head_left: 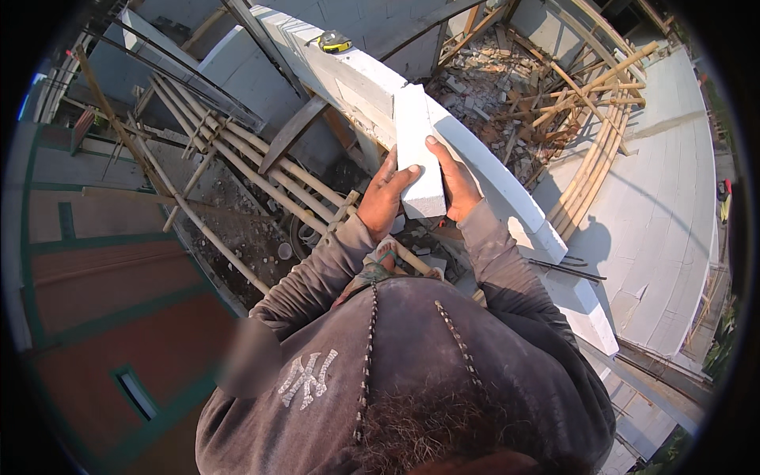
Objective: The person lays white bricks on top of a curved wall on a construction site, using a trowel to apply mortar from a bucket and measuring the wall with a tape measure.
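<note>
Between my two hands is a white lightweight concrete block (418, 150), its long side pointing away from me. My left hand (385, 198) grips its left side, thumb on the upper face. My right hand (455, 180) presses against the right side, thumb also near the top edge. The block's far end is at the white block wall (348, 75); whether it rests on the wall I cannot tell. A yellow and black tape measure (334, 42) lies on the wall top, beyond my left hand.
Bamboo poles (261, 170) form scaffolding at the left, with a sandaled foot (385, 255) near them. Rubble (487, 103) fills the space beyond the wall. More bamboo (594, 170) leans at the right, beside a pale block surface (653, 206). A curved board (293, 133) stands left of the wall.
</note>
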A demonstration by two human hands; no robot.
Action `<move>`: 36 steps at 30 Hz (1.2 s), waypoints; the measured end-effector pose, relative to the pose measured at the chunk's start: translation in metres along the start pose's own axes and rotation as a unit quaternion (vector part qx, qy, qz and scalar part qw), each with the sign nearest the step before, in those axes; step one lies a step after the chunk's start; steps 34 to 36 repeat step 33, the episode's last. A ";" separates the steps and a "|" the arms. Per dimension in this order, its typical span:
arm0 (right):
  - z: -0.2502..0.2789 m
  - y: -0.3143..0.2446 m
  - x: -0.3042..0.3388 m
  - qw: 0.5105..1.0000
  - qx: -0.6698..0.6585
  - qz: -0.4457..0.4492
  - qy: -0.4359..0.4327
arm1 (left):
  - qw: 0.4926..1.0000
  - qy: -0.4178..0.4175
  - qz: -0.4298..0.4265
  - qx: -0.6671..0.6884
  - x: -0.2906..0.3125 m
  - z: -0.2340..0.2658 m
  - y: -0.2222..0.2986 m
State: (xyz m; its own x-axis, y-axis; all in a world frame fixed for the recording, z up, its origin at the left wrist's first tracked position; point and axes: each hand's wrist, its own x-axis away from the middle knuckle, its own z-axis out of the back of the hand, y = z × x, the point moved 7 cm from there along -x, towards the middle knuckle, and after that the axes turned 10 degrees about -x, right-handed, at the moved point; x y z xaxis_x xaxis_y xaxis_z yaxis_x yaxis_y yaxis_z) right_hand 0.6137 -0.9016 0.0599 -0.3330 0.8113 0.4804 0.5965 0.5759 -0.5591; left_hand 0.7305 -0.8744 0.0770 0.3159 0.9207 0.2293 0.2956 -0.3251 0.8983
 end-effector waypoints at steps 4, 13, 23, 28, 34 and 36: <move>0.017 -0.018 0.035 0.996 0.000 0.063 0.063 | 0.979 -0.081 0.078 0.171 0.001 -0.015 -0.001; 0.072 -0.020 0.068 0.997 -0.017 0.072 0.031 | 0.998 -0.054 -0.005 0.031 0.007 -0.054 -0.011; 0.053 -0.004 0.085 0.993 -0.016 0.095 -0.061 | 0.937 0.094 -0.138 -0.307 0.046 -0.050 -0.020; 0.048 0.018 0.091 0.982 -0.101 -0.013 -0.157 | 0.851 0.209 -0.211 -0.432 0.091 -0.068 0.002; 0.048 0.038 0.085 0.955 -0.199 -0.101 -0.197 | 0.940 0.243 -0.137 -0.196 0.101 -0.057 0.002; 0.048 0.038 0.085 0.955 -0.199 -0.101 -0.197 | 0.940 0.243 -0.137 -0.196 0.101 -0.057 0.002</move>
